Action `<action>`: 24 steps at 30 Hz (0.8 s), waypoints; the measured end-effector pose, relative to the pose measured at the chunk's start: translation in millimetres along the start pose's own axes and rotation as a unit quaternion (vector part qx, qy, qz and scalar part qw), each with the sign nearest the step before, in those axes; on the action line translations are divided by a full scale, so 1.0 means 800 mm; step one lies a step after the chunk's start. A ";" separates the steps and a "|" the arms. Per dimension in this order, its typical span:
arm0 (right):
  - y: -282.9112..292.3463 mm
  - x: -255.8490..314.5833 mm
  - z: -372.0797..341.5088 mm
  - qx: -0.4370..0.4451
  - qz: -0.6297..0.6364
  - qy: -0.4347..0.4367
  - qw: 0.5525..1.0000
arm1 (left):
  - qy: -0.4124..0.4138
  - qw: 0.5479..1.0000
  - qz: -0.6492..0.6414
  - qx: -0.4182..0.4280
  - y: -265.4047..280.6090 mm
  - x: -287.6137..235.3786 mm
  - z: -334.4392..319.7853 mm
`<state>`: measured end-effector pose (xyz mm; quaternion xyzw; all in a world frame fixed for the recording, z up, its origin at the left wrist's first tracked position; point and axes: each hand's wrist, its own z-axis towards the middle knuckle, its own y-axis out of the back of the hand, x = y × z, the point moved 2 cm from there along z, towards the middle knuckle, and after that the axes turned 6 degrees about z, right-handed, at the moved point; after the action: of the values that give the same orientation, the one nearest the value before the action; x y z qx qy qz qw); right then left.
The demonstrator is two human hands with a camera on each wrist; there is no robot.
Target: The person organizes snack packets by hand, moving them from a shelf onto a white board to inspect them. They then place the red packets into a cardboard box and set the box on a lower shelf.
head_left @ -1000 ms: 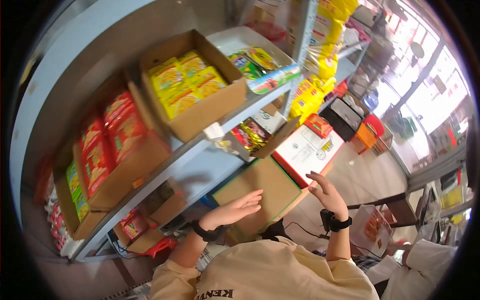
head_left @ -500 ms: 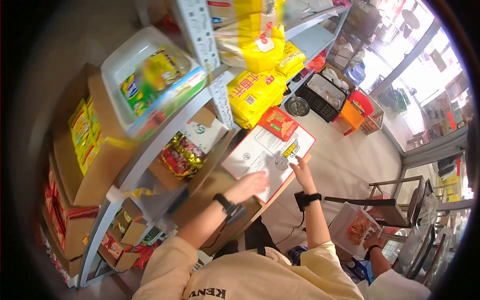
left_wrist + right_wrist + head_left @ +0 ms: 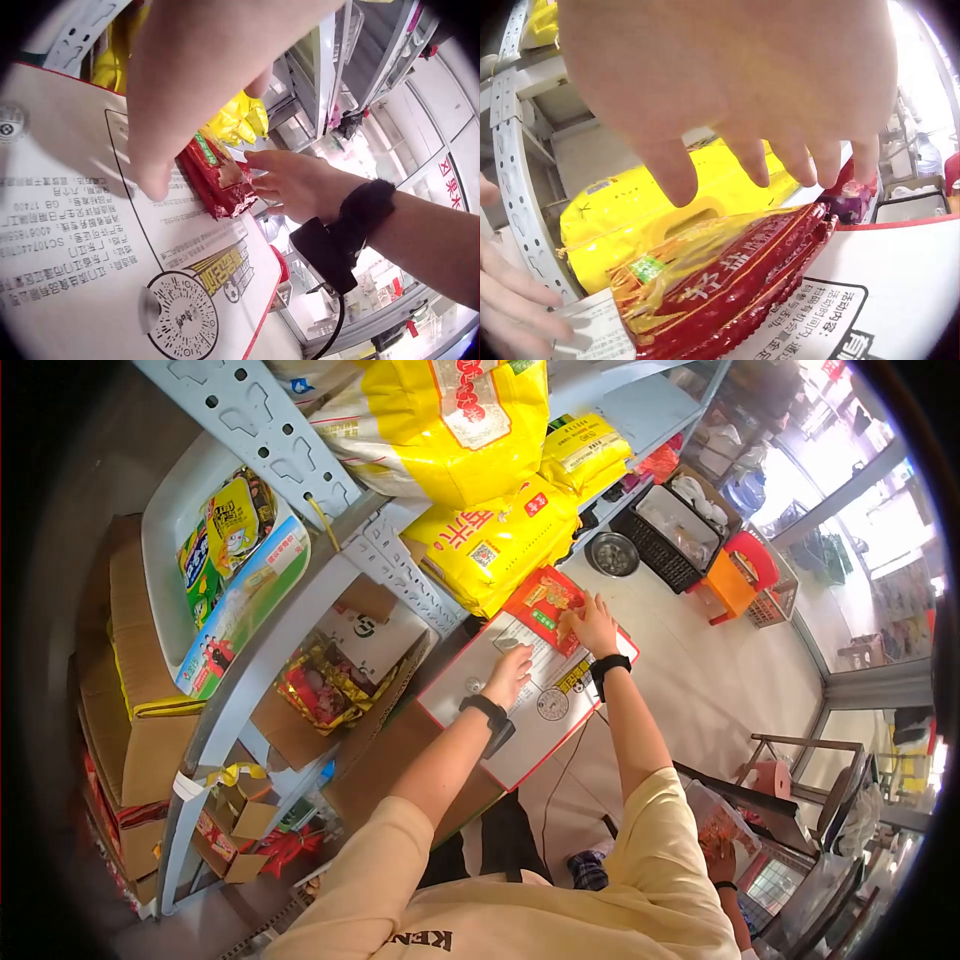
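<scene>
"Head view: where's the red packet [image 3: 540, 603]?"

"Lying on the white carton [image 3: 527, 743]; reached, I'd judge, but not yet lifted."

"And the grip?"

"Right grip [image 3: 593, 628], fingers apart over its edge; left grip [image 3: 508, 678] loose, holding nothing."

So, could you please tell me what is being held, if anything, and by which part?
Nothing is held; the left grip and right grip are open near the red packet.

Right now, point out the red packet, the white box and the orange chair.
Red packet [image 3: 724, 285], right wrist view: the printed front.
White box [image 3: 515, 743], head view: bare part of its top.
Orange chair [image 3: 732, 584], head view: its orange part.
</scene>
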<state>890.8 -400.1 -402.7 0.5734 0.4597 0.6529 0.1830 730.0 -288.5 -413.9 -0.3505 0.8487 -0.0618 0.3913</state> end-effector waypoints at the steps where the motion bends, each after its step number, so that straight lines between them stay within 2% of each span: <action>1: -0.006 -0.002 0.000 -0.009 -0.004 0.026 1.000 | 0.001 1.000 -0.005 -0.003 0.000 0.001 0.001; 3: -0.011 -0.003 -0.010 -0.029 -0.013 0.076 0.997 | -0.002 1.000 0.006 -0.004 0.001 0.002 0.003; 6: -0.009 0.005 -0.034 0.003 0.021 0.037 0.999 | -0.014 1.000 0.012 -0.013 0.007 0.010 0.007; 8: -0.011 0.012 -0.059 -0.046 -0.004 0.061 0.997 | -0.021 0.999 0.024 -0.012 0.008 0.009 0.002; 12: -0.026 0.019 -0.117 -0.048 -0.007 0.054 0.997 | -0.015 0.999 0.039 0.023 0.012 0.025 -0.036; 16: -0.037 0.038 -0.198 -0.040 0.029 0.048 0.998 | 0.001 0.999 0.039 -0.030 0.030 0.055 -0.111; 17: -0.040 0.044 -0.218 -0.025 0.049 0.037 0.998 | -0.001 0.998 0.051 -0.020 0.046 0.068 -0.120; 20: -0.062 0.053 -0.272 -0.011 0.068 0.040 0.997 | 0.029 0.999 -0.024 0.006 0.090 0.102 -0.156; 23: -0.073 0.072 -0.317 0.015 0.081 0.038 0.996 | 0.090 0.994 -0.059 -0.035 0.115 0.116 -0.200; 24: -0.077 0.078 -0.329 0.002 0.079 0.035 0.996 | 0.075 0.995 -0.048 -0.036 0.119 0.116 -0.209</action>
<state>614.5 -423.2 -395.2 0.5851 0.4202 0.6841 0.1138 517.7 -305.6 -393.0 -0.3990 0.8597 -0.0757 0.3097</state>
